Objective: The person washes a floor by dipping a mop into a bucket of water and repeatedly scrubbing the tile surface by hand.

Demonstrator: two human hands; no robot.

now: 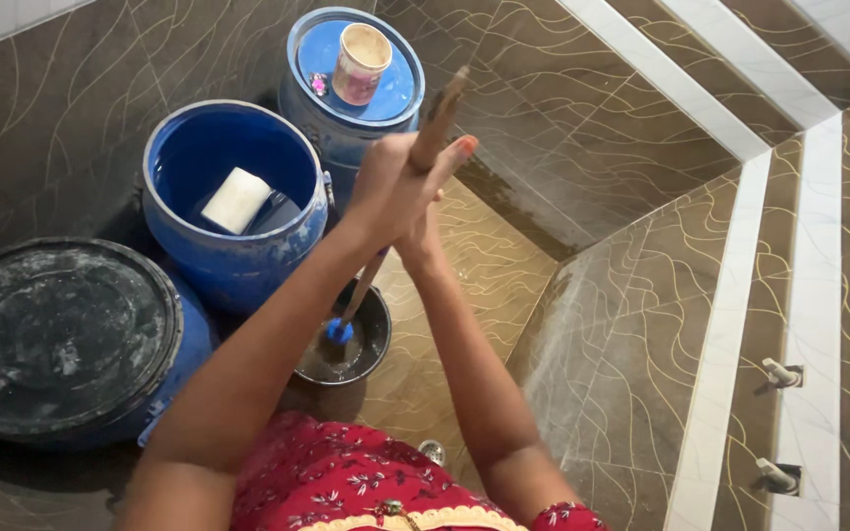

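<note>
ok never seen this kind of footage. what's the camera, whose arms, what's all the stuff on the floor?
There is no machine here: a person wears one camera on the head, so this single picture looks straight down their own arms. The left hand and right hand are pressed palm to palm around a wooden stick. The stick runs down into a small dark pot on the tiled floor, and it ends in a blue head; what that head is I cannot tell.

Beside the pot stand three blue drums. The open blue drum has a white block inside. The drum behind it has a blue lid with a small cup on top. The nearest has a dusty black lid. Two metal taps stick out of the tiled wall on the right.
</note>
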